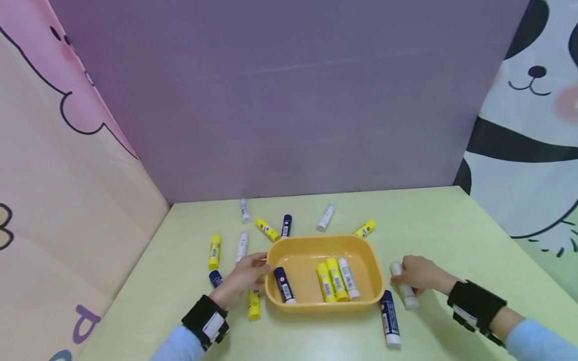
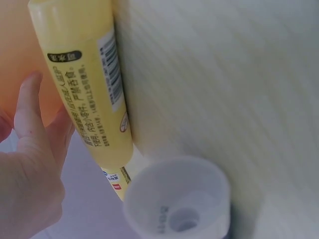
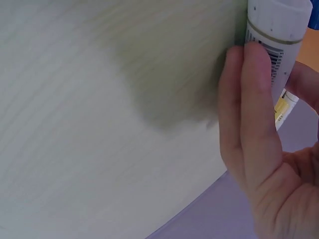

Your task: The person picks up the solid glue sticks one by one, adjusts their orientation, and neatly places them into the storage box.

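Observation:
A yellow-orange plastic tray [image 1: 325, 307] lies in the middle of the table, with a dark blue glue stick [image 1: 284, 285], two yellow glue sticks [image 1: 326, 282] and a white glue stick [image 1: 349, 278] inside. My left hand [image 1: 244, 278] holds the tray's left rim; in the left wrist view its fingers [image 2: 31, 107] touch the outer wall. Right of the tray, my right hand [image 1: 424, 273] grips another white glue stick [image 1: 410, 297] between thumb and fingers, low over the table; whether it touches the tabletop I cannot tell. A large dark blue glue stick [image 1: 390, 318] lies between that hand and the tray.
Yellow glue sticks [image 1: 214, 252], white ones [image 1: 242, 245] and a dark blue one [image 1: 215, 278] lie left of the tray. Behind it several more are scattered, including a white glue stick [image 1: 325, 217]. A purple panel [image 1: 293, 100] closes off the table's [image 1: 433, 220] back edge.

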### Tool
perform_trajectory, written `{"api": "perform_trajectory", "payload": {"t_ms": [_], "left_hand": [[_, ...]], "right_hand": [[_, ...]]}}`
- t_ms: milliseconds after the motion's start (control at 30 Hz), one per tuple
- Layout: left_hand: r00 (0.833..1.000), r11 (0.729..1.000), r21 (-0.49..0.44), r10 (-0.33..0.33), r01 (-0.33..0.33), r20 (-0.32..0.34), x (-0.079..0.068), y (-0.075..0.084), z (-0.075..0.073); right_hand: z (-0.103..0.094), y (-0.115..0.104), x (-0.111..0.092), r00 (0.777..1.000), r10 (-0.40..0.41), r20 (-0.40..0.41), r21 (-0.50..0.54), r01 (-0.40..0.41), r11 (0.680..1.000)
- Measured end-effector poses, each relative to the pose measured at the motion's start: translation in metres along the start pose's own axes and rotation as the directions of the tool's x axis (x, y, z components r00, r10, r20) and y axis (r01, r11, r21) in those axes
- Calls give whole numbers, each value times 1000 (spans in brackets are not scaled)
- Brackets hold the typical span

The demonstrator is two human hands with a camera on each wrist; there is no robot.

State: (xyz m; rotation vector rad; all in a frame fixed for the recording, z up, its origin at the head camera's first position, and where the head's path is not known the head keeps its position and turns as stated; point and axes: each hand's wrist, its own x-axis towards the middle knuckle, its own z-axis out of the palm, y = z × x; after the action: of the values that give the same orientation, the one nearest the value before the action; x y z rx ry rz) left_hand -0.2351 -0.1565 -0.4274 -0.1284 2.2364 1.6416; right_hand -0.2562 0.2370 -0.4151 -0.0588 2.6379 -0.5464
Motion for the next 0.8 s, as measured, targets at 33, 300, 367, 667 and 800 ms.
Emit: {"api": "perform_trajectory", "payload": {"t_ms": [33, 300, 367, 667, 800], "left_hand": [[1000, 1000, 1, -3, 3, -3, 0, 0, 0], [1000, 1000, 3, -18, 18, -6, 2, 0, 0], [1000, 1000, -1, -12, 12, -3, 3, 0, 0], [1000, 1000, -20, -18, 18, -15, 4, -5, 1], [1000, 1000, -20, -17, 17, -14, 4, -4, 1]], "right_hand": [[1, 0, 0, 1000, 4, 2, 8, -4, 1000], [0, 2, 2, 1000, -3, -6, 37, 4, 999], [-2, 3, 2, 1000, -12, -14, 45, 13, 999], [-19, -2, -5, 999, -25, -39, 71, 28, 997], [-30, -7, -7, 999, -26, -47, 65, 29, 997]]}}
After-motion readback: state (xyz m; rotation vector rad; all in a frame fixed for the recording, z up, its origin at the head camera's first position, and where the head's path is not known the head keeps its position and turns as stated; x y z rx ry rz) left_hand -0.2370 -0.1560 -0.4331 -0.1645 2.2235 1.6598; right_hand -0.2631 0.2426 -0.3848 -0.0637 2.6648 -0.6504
